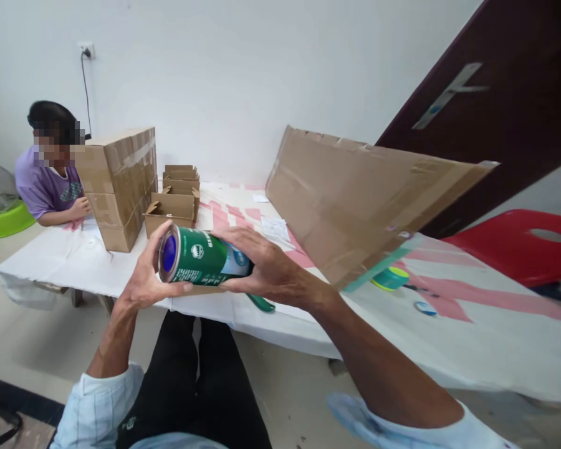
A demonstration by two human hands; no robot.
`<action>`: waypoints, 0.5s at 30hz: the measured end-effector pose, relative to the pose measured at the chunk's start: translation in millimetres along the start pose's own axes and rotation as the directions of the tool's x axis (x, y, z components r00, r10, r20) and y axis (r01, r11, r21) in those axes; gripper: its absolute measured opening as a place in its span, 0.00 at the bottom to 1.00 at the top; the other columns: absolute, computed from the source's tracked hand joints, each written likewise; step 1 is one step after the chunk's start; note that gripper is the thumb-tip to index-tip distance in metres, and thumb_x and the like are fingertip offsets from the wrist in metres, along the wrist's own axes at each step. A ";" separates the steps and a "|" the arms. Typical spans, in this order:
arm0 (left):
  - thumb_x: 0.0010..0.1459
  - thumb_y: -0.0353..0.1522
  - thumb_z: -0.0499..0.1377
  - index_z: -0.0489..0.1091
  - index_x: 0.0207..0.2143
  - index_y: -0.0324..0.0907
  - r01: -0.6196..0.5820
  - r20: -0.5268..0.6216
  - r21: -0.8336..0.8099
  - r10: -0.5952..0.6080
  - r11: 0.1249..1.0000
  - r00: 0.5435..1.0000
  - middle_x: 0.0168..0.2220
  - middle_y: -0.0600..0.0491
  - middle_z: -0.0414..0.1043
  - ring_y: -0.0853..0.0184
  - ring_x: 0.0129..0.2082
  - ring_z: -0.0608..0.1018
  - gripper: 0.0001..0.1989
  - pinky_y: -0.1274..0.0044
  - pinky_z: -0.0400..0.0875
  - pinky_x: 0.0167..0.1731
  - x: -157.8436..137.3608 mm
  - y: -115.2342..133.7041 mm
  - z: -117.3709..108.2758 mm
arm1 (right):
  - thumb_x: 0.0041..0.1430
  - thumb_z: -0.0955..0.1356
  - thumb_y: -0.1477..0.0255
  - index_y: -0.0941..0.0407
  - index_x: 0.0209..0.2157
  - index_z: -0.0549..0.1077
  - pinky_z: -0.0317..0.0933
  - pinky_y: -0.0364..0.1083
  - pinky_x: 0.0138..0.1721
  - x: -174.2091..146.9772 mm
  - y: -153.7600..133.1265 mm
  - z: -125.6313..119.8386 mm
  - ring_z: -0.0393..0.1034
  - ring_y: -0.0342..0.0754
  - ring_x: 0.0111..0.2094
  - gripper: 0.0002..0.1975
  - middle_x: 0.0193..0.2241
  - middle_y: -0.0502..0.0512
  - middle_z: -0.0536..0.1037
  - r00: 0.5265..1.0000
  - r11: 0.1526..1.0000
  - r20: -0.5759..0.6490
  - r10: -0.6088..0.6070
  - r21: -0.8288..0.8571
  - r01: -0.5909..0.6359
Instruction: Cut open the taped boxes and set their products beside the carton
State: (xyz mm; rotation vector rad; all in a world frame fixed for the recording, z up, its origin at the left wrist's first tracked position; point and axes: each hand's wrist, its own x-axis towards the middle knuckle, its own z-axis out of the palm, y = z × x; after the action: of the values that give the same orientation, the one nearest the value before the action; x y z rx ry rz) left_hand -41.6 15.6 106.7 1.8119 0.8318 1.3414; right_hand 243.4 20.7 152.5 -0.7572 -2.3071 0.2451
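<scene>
A green can (199, 255) with white print lies on its side in the air, above the table's front edge. Its round end, blue inside a metal rim, faces left. My left hand (148, 268) grips that end, thumb below and fingers above. Around the other end, which is mostly hidden, my right hand (257, 259) is closed. Just behind the can stand small open cardboard boxes (171, 209) in a row. Under my right hand, a dark green curved thing (262, 304) shows in part on the table; its kind is unclear.
Taped cartons (126, 187) are stacked at the left, with a person (49, 168) in purple behind them. A large cardboard sheet (355, 193) leans at the right. Near it are a green-yellow tape roll (390, 278) and a small blue-white roll (424, 308) on the covered table (495, 355). A red chair (518, 243) stands beyond.
</scene>
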 end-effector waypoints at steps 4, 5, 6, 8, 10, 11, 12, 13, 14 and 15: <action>0.42 0.51 0.79 0.58 0.70 0.48 -0.027 -0.258 -0.216 -0.030 0.976 0.966 0.65 0.41 0.69 0.40 0.65 0.73 0.58 0.53 0.71 0.64 -14.4 -7.4 23.7 | 0.59 0.77 0.49 0.49 0.71 0.65 0.57 0.69 0.71 -21.3 1.2 16.9 0.63 0.68 0.69 0.44 0.67 0.64 0.71 0.916 0.989 -0.373 0.146 0.054 -0.136; 0.44 0.52 0.78 0.58 0.70 0.47 -0.034 -0.301 -0.284 -0.056 0.958 0.952 0.64 0.41 0.70 0.40 0.64 0.74 0.56 0.53 0.73 0.63 -18.0 -7.5 31.8 | 0.62 0.75 0.48 0.48 0.73 0.61 0.58 0.69 0.70 -28.3 1.1 28.1 0.62 0.68 0.70 0.44 0.69 0.65 0.68 0.857 0.974 -0.464 0.226 0.131 -0.186; 0.46 0.52 0.76 0.58 0.70 0.47 -0.042 -0.324 -0.351 -0.079 0.936 0.943 0.63 0.40 0.71 0.41 0.64 0.74 0.54 0.53 0.73 0.62 -21.3 -6.3 40.6 | 0.65 0.72 0.48 0.48 0.75 0.56 0.61 0.69 0.68 -35.2 -0.2 42.0 0.63 0.66 0.69 0.44 0.70 0.65 0.67 0.803 0.948 -0.510 0.309 0.231 -0.218; 0.50 0.53 0.72 0.58 0.70 0.47 -0.056 -0.335 -0.453 -0.112 0.890 0.936 0.62 0.40 0.72 0.41 0.64 0.75 0.50 0.52 0.74 0.61 -28.0 -2.0 59.2 | 0.70 0.66 0.47 0.46 0.76 0.51 0.69 0.67 0.63 -47.2 -7.2 74.8 0.70 0.64 0.65 0.41 0.67 0.64 0.71 0.784 0.866 -0.436 0.442 0.434 -0.248; 0.51 0.54 0.71 0.57 0.69 0.46 -0.049 -0.328 -0.491 -0.132 0.870 0.936 0.61 0.40 0.73 0.42 0.62 0.76 0.50 0.53 0.75 0.59 -34.7 0.8 76.2 | 0.70 0.64 0.45 0.44 0.72 0.60 0.71 0.65 0.62 -55.5 -18.3 106.8 0.73 0.63 0.62 0.36 0.61 0.60 0.77 0.813 0.797 -0.331 0.480 0.552 -0.245; 0.51 0.55 0.71 0.57 0.69 0.47 -0.033 -0.319 -0.488 -0.143 0.872 0.937 0.60 0.40 0.73 0.42 0.61 0.77 0.50 0.54 0.75 0.59 -37.9 0.3 82.7 | 0.70 0.64 0.45 0.43 0.70 0.63 0.70 0.65 0.63 -58.0 -23.9 119.6 0.72 0.63 0.63 0.33 0.59 0.59 0.78 0.821 0.771 -0.299 0.487 0.589 -0.243; 0.51 0.55 0.71 0.57 0.69 0.47 -0.011 -0.306 -0.474 -0.153 0.881 0.940 0.59 0.41 0.74 0.43 0.59 0.78 0.50 0.54 0.76 0.58 -41.0 -1.6 87.4 | 0.70 0.64 0.44 0.43 0.67 0.66 0.69 0.64 0.64 -59.6 -28.8 129.3 0.72 0.63 0.63 0.31 0.58 0.58 0.80 0.817 0.750 -0.296 0.496 0.620 -0.231; 0.50 0.56 0.71 0.58 0.68 0.46 0.012 -0.291 -0.450 -0.159 0.893 0.944 0.58 0.41 0.74 0.44 0.58 0.79 0.50 0.55 0.76 0.57 -43.6 -4.7 90.2 | 0.70 0.63 0.44 0.44 0.65 0.68 0.69 0.64 0.65 -60.5 -32.3 135.7 0.72 0.63 0.63 0.30 0.57 0.57 0.80 0.807 0.733 -0.304 0.506 0.645 -0.217; 0.49 0.56 0.72 0.58 0.67 0.46 0.027 -0.279 -0.420 -0.158 0.907 0.947 0.58 0.42 0.74 0.45 0.57 0.79 0.50 0.56 0.76 0.57 -45.7 -8.7 91.1 | 0.70 0.63 0.44 0.45 0.64 0.69 0.68 0.63 0.65 -60.9 -34.2 138.7 0.72 0.62 0.63 0.29 0.57 0.57 0.80 0.796 0.720 -0.316 0.517 0.664 -0.204; 0.48 0.56 0.73 0.59 0.66 0.46 0.031 -0.277 -0.386 -0.148 0.922 0.949 0.57 0.42 0.74 0.45 0.57 0.79 0.51 0.57 0.77 0.57 -47.2 -12.9 90.3 | 0.70 0.64 0.44 0.46 0.63 0.69 0.69 0.62 0.64 -61.0 -34.5 139.0 0.73 0.62 0.63 0.29 0.58 0.57 0.80 0.785 0.709 -0.325 0.527 0.678 -0.195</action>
State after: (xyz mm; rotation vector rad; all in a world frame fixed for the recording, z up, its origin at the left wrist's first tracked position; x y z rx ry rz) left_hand 32.8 -32.2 54.5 1.2738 0.7385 1.6157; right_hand 171.7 -38.3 27.6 -0.8146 -1.4100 0.8440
